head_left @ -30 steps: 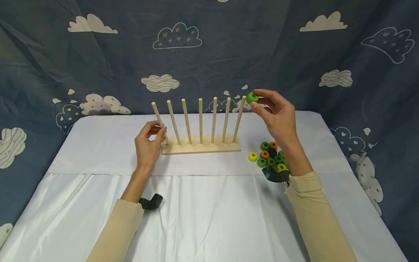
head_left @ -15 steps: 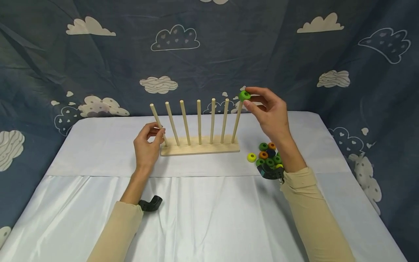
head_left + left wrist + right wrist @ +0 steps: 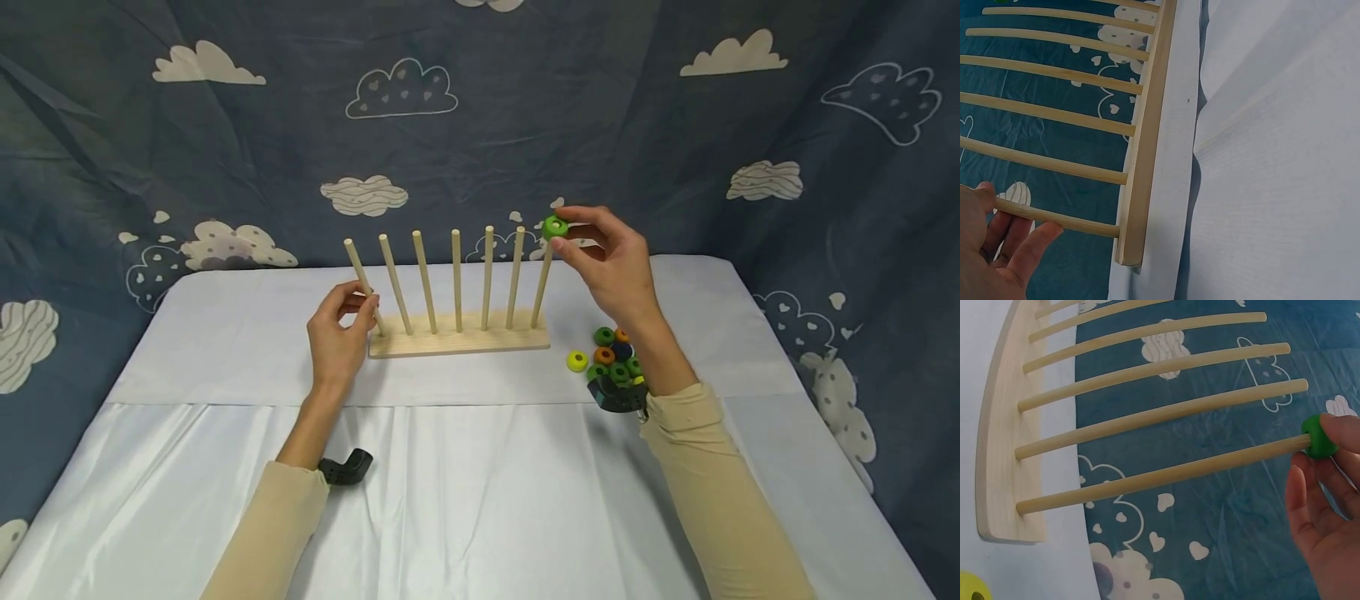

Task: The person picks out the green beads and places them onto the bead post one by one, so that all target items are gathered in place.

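A light wooden rack [image 3: 457,340] with several upright pegs stands on the white table. My left hand [image 3: 337,337] pinches the leftmost peg [image 3: 1066,221] partway up, between thumb and fingers. At the other end, my right hand [image 3: 618,267] pinches a green bead [image 3: 555,227] between thumb and fingertips. That bead sits around the tip of the rightmost peg [image 3: 1166,478], as the right wrist view shows. The other pegs carry nothing.
Right of the rack lies a cluster of loose beads, among them a yellow bead [image 3: 577,361], an orange bead [image 3: 603,356] and several green ones. My right forearm and wrist camera [image 3: 618,395] cover part of it. A cloud-patterned curtain [image 3: 525,125] hangs behind.
My right hand has moved left with the green bead, from beside the rightmost peg onto its tip, then slightly down. The left hand keeps its hold on the leftmost peg.
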{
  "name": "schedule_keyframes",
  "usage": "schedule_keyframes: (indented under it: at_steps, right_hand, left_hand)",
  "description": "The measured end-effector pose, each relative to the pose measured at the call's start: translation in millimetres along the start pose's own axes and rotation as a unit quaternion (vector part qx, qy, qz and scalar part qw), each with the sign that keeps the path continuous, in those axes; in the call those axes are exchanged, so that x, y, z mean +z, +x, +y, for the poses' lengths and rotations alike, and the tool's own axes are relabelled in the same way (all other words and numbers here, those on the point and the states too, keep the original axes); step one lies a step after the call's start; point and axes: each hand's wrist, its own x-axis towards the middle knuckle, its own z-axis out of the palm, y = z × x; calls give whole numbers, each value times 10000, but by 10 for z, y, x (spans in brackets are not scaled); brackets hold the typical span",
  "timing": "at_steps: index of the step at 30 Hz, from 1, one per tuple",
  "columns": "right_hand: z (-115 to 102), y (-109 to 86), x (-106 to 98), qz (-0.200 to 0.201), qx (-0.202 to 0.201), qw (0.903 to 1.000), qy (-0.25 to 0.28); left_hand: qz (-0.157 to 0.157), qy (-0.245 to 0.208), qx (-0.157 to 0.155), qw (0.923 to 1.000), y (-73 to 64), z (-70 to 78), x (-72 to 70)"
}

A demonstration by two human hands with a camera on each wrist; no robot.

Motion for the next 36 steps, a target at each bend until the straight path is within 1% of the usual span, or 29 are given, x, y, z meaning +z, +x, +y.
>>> schedule_keyframes:
  at_steps: [6, 14, 22, 30, 36]
  right_hand:
    - [66, -30, 1, -158, 55, 9994, -301]
    - [115, -79, 7, -277, 236, 9990, -262]
    - [221, -134, -12, -318, 334, 9981, -407]
    - [310, -221, -93, -395, 423, 9963, -628]
    - [378, -352, -179, -532, 564, 9933, -859]
  left_hand:
    - [25, 3, 5, 10000, -10, -4, 5]
    - [74, 126, 2, 9999, -9, 7, 20]
    - [11, 79, 43, 10000, -4, 2, 2]
    - [28, 85, 55, 9999, -2, -1, -4]
    - [29, 96, 99, 9999, -20, -11, 4]
